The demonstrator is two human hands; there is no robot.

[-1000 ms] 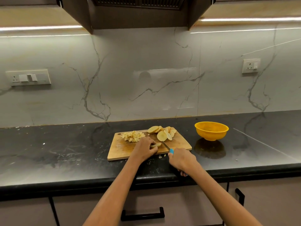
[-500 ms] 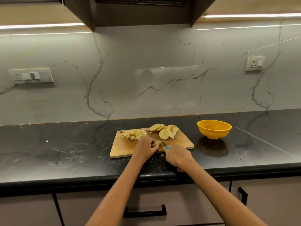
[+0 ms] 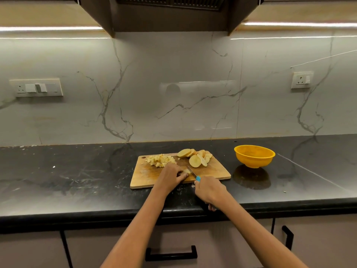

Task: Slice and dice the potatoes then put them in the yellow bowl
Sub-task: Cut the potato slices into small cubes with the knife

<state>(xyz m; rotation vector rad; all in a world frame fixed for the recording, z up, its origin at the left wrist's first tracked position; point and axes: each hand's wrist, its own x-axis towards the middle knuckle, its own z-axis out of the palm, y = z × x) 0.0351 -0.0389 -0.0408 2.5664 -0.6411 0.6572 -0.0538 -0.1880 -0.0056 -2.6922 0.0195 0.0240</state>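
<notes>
A wooden cutting board [image 3: 214, 171] lies on the black counter. Diced potato [image 3: 160, 160] is heaped at its back left, and round potato slices [image 3: 195, 158] are fanned out at its back right. My left hand [image 3: 171, 176] presses down on a potato slice [image 3: 185, 171] near the board's front edge, mostly hiding it. My right hand [image 3: 209, 190] grips a blue-handled knife [image 3: 193, 174], whose blade rests on that slice beside my left fingers. The yellow bowl [image 3: 254, 156] stands to the right of the board and looks empty.
The black counter [image 3: 77, 180] runs the full width, backed by a marble wall with switch plates at left [image 3: 36, 88] and right [image 3: 302, 79]. A small potato scrap [image 3: 192, 186] lies just off the board's front edge. Drawers with black handles sit below.
The knife has shifted slightly back and forth across the slice under my left hand. The camera has tilted a little; the board, potato piles and bowl stay put.
</notes>
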